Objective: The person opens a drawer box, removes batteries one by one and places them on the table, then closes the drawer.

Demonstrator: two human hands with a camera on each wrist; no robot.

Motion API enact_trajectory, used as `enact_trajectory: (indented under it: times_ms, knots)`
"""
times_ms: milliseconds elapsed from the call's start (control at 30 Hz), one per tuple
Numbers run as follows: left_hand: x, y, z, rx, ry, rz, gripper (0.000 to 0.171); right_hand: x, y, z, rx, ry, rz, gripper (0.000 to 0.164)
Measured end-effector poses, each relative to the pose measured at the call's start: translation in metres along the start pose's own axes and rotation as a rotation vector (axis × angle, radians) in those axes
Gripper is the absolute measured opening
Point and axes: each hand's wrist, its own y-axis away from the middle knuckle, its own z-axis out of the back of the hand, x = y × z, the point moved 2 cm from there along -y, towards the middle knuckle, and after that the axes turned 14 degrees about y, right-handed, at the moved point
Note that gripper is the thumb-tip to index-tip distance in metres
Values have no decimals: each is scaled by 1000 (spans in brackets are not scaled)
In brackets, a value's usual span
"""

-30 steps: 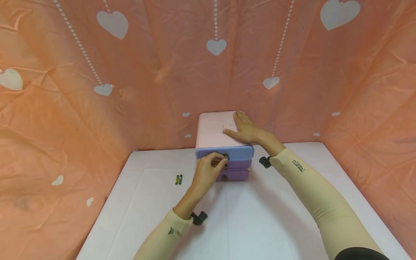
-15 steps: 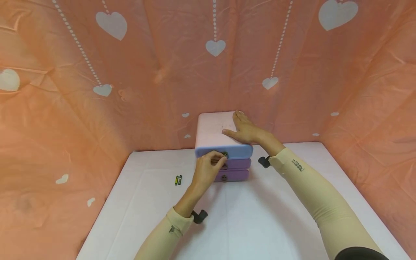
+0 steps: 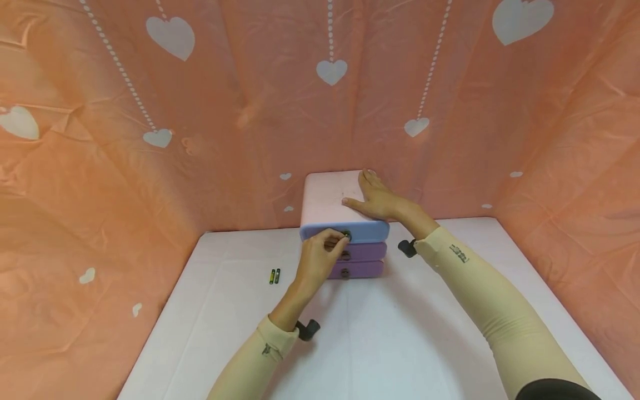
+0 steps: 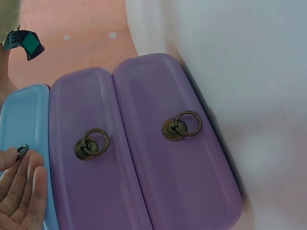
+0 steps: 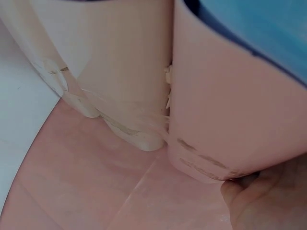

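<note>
A small drawer cabinet with a pink top (image 3: 325, 194) stands against the back wall. Its top drawer has a blue front (image 3: 370, 231), and two purple drawers (image 4: 96, 191) sit below, each with a bronze ring pull. My left hand (image 3: 317, 256) pinches the ring pull (image 4: 22, 152) of the blue drawer between thumb and fingers. My right hand (image 3: 378, 201) lies flat on the right part of the cabinet top, thumb spread toward the middle. In the right wrist view, part of that hand shows at the cabinet's edge.
Two small batteries (image 3: 274, 276) lie side by side on the white table (image 3: 225, 328), left of the cabinet. Orange cloth (image 3: 240, 139) with white hearts rises behind and at both sides. Scuffs mark the cabinet's pink side (image 5: 206, 158).
The blue drawer front has moved slightly back toward the cabinet, and my left hand on its ring has shifted with it. My right hand stays in place on the top.
</note>
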Motion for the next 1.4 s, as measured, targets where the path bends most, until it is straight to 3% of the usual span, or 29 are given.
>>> enact_trajectory:
  times_ms: [733,1067,1400]
  knots:
    - [7,11,0,31,-18,58,19,-3,-2,-8,-22,-4,1,104]
    - [22,22,5,53,-61,111,15,-3,-1,-8,-20,-13,-13,103]
    - [36,29,4,83,-42,168,14,-3,-1,-8,-20,-3,-7,105]
